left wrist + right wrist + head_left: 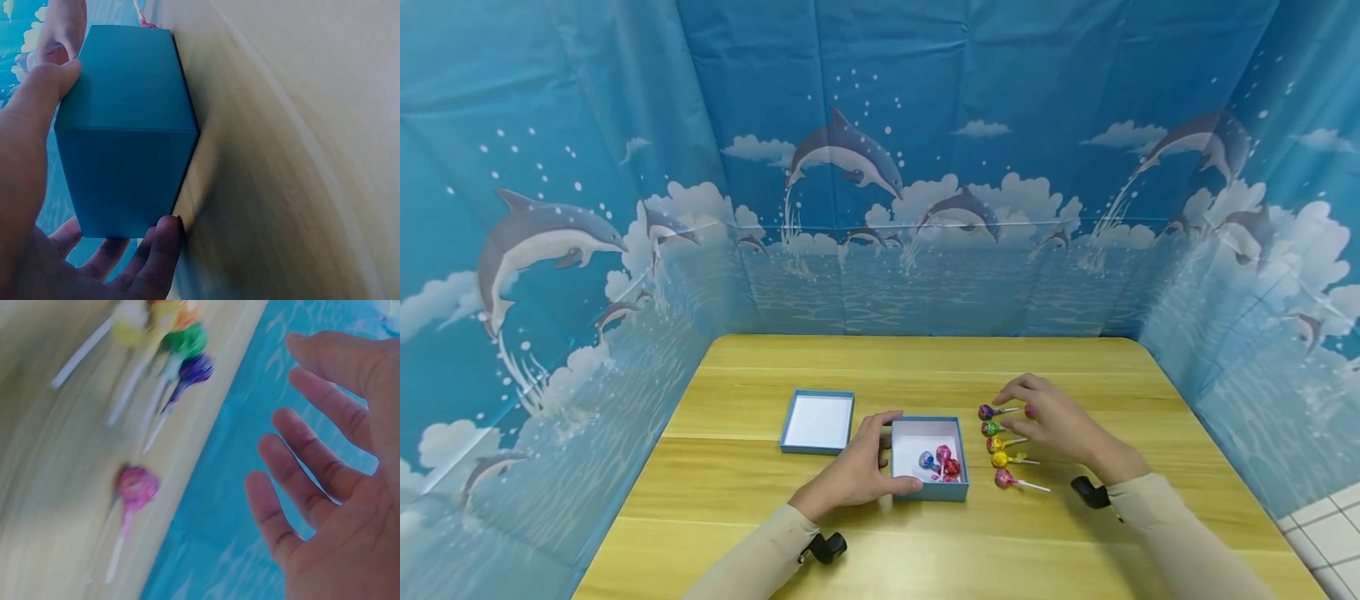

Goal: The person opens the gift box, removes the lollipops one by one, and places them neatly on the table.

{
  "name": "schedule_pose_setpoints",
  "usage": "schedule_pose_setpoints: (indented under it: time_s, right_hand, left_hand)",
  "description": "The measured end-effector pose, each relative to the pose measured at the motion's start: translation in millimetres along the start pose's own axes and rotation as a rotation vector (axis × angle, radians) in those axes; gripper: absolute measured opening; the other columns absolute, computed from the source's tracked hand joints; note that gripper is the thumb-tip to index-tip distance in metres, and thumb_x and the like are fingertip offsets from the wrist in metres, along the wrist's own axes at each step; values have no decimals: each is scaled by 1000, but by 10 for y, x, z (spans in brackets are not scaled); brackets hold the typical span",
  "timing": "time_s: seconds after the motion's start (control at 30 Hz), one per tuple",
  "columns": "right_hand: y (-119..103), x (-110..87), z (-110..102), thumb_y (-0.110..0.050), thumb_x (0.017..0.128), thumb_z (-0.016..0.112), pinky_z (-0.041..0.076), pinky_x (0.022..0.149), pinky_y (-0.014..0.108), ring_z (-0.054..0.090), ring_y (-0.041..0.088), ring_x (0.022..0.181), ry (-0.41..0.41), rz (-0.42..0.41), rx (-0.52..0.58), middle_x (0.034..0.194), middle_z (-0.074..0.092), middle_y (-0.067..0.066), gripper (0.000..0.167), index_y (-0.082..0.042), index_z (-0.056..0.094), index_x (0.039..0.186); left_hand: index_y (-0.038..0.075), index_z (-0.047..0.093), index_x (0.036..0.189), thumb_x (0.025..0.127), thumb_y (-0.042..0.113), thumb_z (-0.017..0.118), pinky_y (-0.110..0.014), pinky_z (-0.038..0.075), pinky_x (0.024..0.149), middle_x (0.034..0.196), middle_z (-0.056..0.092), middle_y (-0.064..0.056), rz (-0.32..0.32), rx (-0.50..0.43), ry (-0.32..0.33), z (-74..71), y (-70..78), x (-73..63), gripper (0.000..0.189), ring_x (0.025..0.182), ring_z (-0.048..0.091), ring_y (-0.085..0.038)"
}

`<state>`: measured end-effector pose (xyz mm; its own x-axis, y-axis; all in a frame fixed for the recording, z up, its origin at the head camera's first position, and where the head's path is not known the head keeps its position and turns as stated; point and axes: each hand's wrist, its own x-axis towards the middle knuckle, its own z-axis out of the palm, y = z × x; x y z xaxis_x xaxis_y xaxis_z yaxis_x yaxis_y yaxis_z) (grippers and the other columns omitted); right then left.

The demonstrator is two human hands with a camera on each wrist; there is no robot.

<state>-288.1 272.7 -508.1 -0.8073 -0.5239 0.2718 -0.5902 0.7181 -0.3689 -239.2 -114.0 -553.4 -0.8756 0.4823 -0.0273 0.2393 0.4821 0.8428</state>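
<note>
A blue open-topped box (929, 492) with a white inside stands on the table, and a few wrapped lollipops (943, 454) lie in it. My left hand (859, 468) holds this box from the left, thumb on the near wall and fingers round the left and far sides. To the right of the box, several lollipops form a column, from a purple one (986, 412) at the far end to a pink one (1003, 478) nearest me. Over the far end hovers my right hand (337, 450), fingers spread and nothing in them. Another pink lollipop (136, 487) lies apart, partly hidden by that hand in the head view.
The box's blue lid (817, 421), white side up, lies on the wooden table (715, 517) left of the box. A blue dolphin-print curtain (880, 275) hangs behind the table and along both sides.
</note>
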Motion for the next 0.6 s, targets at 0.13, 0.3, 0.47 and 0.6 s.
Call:
schedule_pose_setpoints:
  time_s: [0.13, 0.3, 0.47, 0.6]
  right_hand:
    - [-152, 85, 16, -13, 104, 90, 67, 101, 55, 75, 32, 121, -35, -41, -8, 132, 76, 2, 24, -20, 84, 126]
    - [-317, 196, 41, -15, 104, 91, 68, 100, 50, 75, 25, 117, -100, -92, 22, 132, 75, 0, 29, -21, 82, 131]
    - [-460, 303, 67, -15, 105, 90, 68, 93, 46, 72, 15, 110, -171, -153, 70, 135, 75, 1, 31, -18, 82, 136]
    - [-579, 393, 101, -16, 106, 89, 68, 98, 49, 76, 24, 117, -216, -221, 91, 134, 76, 2, 29, -15, 83, 134]
  left_hand:
    - [17, 28, 184, 95, 52, 98, -38, 63, 111, 165, 51, -14, -7, 44, 1, -28, 19, -4, 118, 141, 63, -25]
    - [16, 29, 183, 94, 52, 98, -40, 62, 110, 163, 53, -14, -18, 45, -5, -41, 31, 9, 118, 140, 65, -25]
    - [15, 30, 183, 95, 49, 98, -37, 62, 109, 162, 52, -14, -12, 23, -19, -48, 25, 20, 117, 140, 66, -24]
    - [15, 29, 183, 95, 49, 98, -35, 62, 109, 163, 51, -14, -5, 12, -28, -66, 15, 29, 117, 139, 65, -24]
